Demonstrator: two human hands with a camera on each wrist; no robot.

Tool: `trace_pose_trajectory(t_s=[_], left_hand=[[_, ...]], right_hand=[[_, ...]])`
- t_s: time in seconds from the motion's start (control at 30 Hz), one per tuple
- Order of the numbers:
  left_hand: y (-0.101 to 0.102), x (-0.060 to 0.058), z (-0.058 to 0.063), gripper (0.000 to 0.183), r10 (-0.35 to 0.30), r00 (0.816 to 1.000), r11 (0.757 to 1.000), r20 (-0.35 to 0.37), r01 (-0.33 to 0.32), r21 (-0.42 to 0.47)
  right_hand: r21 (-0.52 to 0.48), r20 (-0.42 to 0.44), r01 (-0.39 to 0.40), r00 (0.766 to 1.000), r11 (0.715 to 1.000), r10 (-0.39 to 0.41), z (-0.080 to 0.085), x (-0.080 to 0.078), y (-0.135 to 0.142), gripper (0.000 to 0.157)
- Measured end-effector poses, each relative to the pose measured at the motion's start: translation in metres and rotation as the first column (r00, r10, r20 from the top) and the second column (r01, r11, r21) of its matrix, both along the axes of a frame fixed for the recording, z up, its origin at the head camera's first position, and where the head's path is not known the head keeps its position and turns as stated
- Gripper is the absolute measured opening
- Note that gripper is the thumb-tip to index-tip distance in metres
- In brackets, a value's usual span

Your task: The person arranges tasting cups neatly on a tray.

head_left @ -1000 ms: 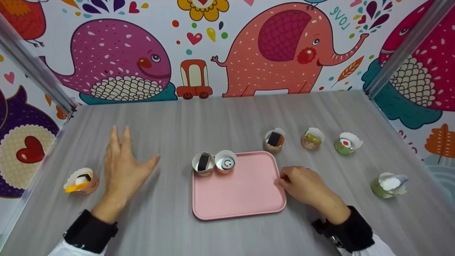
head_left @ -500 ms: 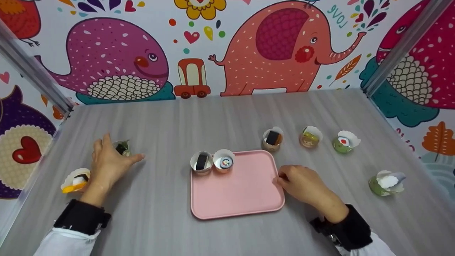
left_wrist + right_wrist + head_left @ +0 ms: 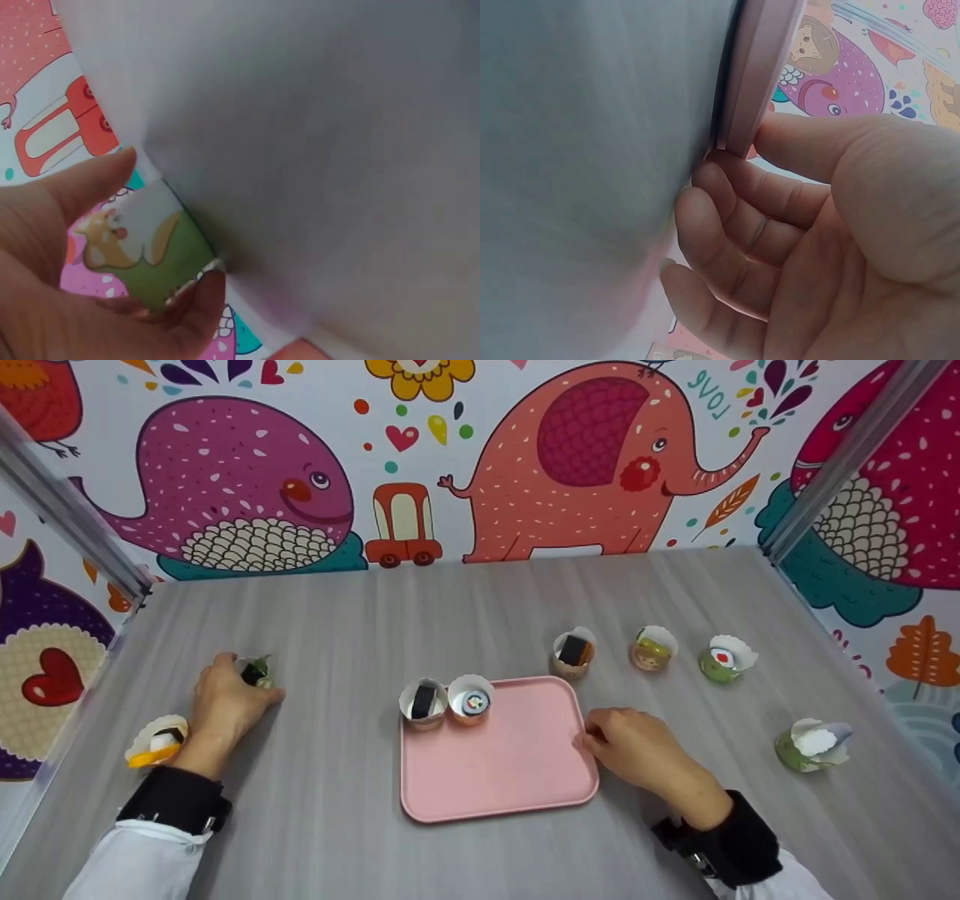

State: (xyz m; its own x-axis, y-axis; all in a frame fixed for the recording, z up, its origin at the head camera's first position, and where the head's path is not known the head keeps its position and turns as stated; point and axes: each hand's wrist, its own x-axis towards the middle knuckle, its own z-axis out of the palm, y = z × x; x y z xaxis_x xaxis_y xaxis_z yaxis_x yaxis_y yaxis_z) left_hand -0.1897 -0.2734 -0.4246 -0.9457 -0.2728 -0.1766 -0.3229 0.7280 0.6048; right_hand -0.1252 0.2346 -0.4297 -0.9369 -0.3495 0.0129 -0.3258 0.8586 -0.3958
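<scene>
My left hand [image 3: 229, 701] is curled round a small paper cup [image 3: 161, 244] on the left of the table. Green and white, with an orange animal printed on it, the cup stands between thumb and fingers in the left wrist view. The head view shows a dark and green toy sushi piece [image 3: 255, 672] inside; the hand hides most of the cup. My right hand [image 3: 637, 754] pinches the right rim of a pink tray [image 3: 495, 769], thumb on top and fingers beneath. At the tray's back left corner stand two cups, one with a black-topped piece [image 3: 424, 701], one with a round roll [image 3: 475, 703].
Beside my left wrist stands a cup with a yellow, white and black piece [image 3: 159, 741]. Behind the tray are a brown cup [image 3: 574, 656], a cup with a printed face [image 3: 651, 652] and a green cup [image 3: 724, 661]. Another green cup [image 3: 806, 748] stands far right. Printed walls border the table.
My left hand has moved left and down to the cup it had been covering, and its thumb and fingers have drawn in around it. The right hand stays on the tray rim.
</scene>
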Motion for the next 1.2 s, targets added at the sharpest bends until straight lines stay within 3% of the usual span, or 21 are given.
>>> trace_pose_trajectory(t_s=[0.4, 0.83, 1.2], left_hand=[[0.003, 0.003, 0.001, 0.077, -0.013, 0.997, 1.0, -0.079, 0.014, 0.009], [0.048, 0.013, 0.022, 0.072, -0.058, 0.977, 0.997, -0.207, 0.067, 0.036], [0.08, 0.015, 0.03, 0.067, -0.123, 0.948, 0.99, -0.295, 0.136, 0.024]], right_hand=[[0.006, 0.006, -0.001, 1.0, 1.0, 0.001, 0.001, 0.001, 0.0, 0.017], [0.019, -0.013, -0.002, 1.0, 1.0, 0.003, 0.002, 0.002, 0.0, 0.018], [0.013, -0.011, 0.0, 1.0, 1.0, 0.0, 0.003, 0.003, 0.0, 0.017]])
